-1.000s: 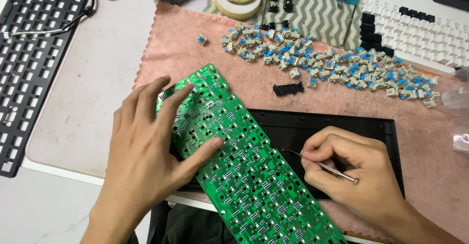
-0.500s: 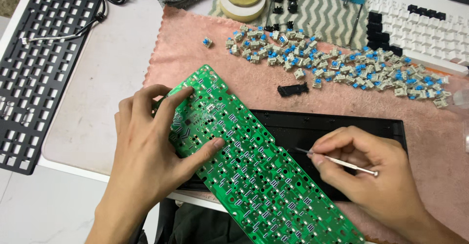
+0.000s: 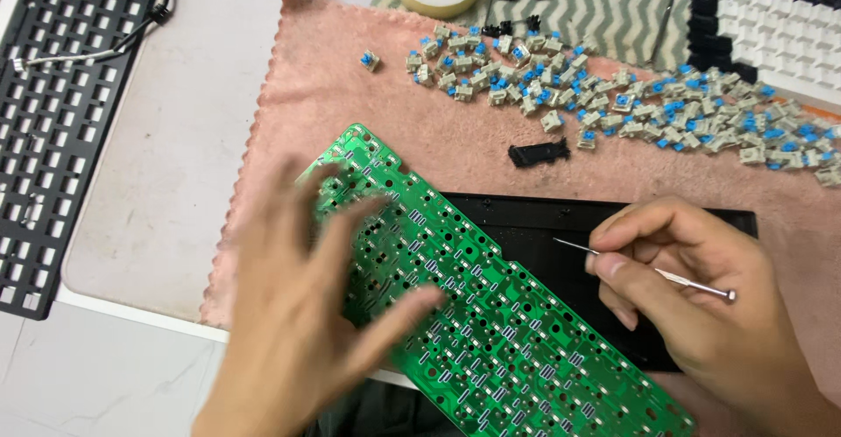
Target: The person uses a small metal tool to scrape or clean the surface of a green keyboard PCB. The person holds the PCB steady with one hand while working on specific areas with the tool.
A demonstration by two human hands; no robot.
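- Circuit board [image 3: 491,332], green, lies slanted over the black tray [image 3: 561,227] on the pink towel [image 3: 350,95].
- Left hand [image 3: 307,314] has lifted off it, fingers spread, blurred.
- Right hand [image 3: 692,288] still pinches the thin metal pick [image 3: 644,268].

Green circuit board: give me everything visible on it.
The green circuit board is long and flat, dotted with small silver pads, white markings and rows of holes, no switches fitted. It lies diagonally, upper left to lower right, over a black tray on the pink cloth. The blurred left hand rests on its left end; the right hand holds a thin metal tool beside it.
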